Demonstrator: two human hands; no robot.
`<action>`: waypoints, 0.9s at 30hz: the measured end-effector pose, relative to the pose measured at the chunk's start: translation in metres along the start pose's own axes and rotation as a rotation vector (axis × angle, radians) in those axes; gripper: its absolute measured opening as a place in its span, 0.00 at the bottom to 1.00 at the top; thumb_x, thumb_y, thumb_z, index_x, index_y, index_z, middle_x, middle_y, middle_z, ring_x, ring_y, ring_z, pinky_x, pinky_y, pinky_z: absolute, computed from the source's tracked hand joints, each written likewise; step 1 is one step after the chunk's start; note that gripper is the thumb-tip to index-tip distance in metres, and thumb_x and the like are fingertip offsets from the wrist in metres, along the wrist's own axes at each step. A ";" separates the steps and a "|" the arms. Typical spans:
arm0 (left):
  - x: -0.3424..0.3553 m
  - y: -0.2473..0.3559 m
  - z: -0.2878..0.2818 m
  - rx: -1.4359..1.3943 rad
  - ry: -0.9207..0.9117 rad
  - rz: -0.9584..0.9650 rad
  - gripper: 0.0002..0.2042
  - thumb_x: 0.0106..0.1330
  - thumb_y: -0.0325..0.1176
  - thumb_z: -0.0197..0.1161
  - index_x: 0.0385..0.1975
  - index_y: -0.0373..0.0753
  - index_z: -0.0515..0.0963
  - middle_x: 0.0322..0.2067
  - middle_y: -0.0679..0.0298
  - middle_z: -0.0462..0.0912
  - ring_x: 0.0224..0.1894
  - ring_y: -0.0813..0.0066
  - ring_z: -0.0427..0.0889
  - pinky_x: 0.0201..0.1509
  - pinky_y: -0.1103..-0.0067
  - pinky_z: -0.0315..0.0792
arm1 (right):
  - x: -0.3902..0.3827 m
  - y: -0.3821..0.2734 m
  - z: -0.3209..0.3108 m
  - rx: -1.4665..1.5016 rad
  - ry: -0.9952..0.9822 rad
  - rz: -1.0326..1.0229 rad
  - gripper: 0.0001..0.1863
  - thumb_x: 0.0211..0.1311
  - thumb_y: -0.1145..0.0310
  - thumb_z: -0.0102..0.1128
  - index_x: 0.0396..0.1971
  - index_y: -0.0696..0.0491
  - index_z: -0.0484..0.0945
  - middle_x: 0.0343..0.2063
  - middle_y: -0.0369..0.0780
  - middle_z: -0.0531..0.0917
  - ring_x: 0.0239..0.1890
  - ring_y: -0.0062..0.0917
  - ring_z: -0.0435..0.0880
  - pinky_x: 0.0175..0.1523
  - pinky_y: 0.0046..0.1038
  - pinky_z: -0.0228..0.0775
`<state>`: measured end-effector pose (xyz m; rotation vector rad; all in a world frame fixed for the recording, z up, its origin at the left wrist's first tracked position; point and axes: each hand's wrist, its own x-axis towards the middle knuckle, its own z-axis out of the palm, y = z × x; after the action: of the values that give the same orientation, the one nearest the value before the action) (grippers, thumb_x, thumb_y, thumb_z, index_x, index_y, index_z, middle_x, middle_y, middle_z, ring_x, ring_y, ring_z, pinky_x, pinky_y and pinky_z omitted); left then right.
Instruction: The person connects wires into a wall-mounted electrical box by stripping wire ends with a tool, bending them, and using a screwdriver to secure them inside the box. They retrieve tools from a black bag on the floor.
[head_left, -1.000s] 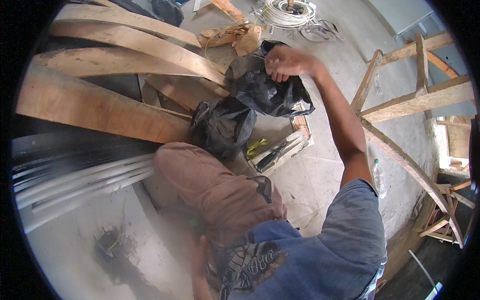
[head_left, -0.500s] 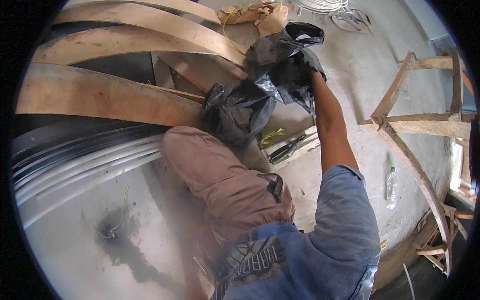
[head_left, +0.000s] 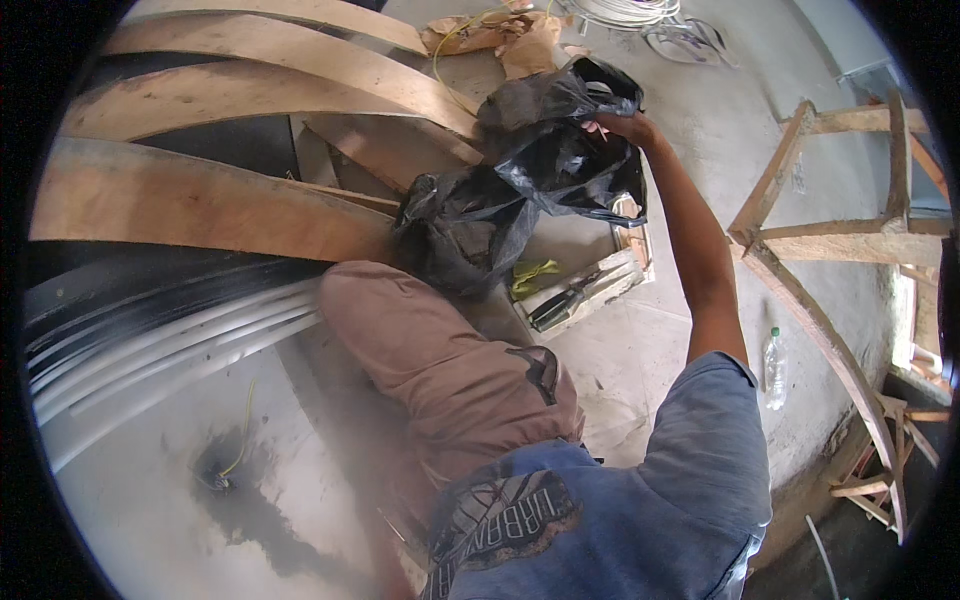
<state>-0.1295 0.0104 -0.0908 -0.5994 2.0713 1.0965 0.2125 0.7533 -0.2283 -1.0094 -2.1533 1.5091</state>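
Observation:
My right hand (head_left: 620, 128) is at the mouth of the upper black plastic bag (head_left: 560, 165), its fingers closed on the crumpled plastic and partly hidden by it. A second black bag (head_left: 460, 240) lies against it, nearer my knee. Below the bags are a wooden tray (head_left: 610, 300) with dark tools (head_left: 560, 305) and a yellow-green crumpled item (head_left: 530, 275). My left hand is barely visible as a hazy reddish blur low beside my body (head_left: 405, 560); its fingers cannot be made out.
Curved wooden boards (head_left: 200, 200) and white pipes (head_left: 180, 340) lie left. Wooden framing (head_left: 830, 330) stands right, beside a plastic bottle (head_left: 773, 370). Beyond the bags are brown paper (head_left: 520, 50), a cable coil (head_left: 615, 15) and sandals (head_left: 680, 45). Yellow wire (head_left: 240, 450) pokes from the lower-left surface.
My right hand reached down into the upper bag and has since risen a little to its rim, with its fingers now showing. My left hand has faded from clear view.

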 end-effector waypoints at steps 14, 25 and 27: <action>0.240 -0.061 -0.069 0.062 0.015 0.240 0.20 0.75 0.47 0.52 0.56 0.39 0.69 0.37 0.57 0.81 0.36 0.66 0.83 0.37 0.73 0.79 | -0.219 -0.075 0.044 -0.568 0.019 0.497 0.23 0.60 0.66 0.56 0.56 0.52 0.72 0.36 0.45 0.83 0.42 0.34 0.80 0.49 0.38 0.71; 0.182 0.037 -0.032 -0.138 -0.091 0.425 0.20 0.76 0.45 0.50 0.59 0.37 0.69 0.41 0.55 0.82 0.42 0.64 0.83 0.43 0.71 0.78 | -0.230 -0.221 0.237 0.500 0.127 0.072 0.13 0.65 0.62 0.62 0.42 0.56 0.78 0.30 0.29 0.77 0.33 0.14 0.73 0.38 0.23 0.68; 0.166 0.030 -0.060 -0.194 -0.071 0.463 0.21 0.76 0.45 0.50 0.59 0.37 0.68 0.42 0.55 0.82 0.43 0.63 0.83 0.45 0.71 0.78 | -0.203 -0.252 0.241 0.222 0.002 -0.031 0.11 0.60 0.64 0.68 0.36 0.56 0.81 0.31 0.31 0.79 0.33 0.17 0.75 0.40 0.25 0.70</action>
<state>-0.2786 -0.0356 -0.1788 -0.1638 2.1099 1.5690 0.1134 0.3974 -0.0659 -0.8966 -1.9376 1.6857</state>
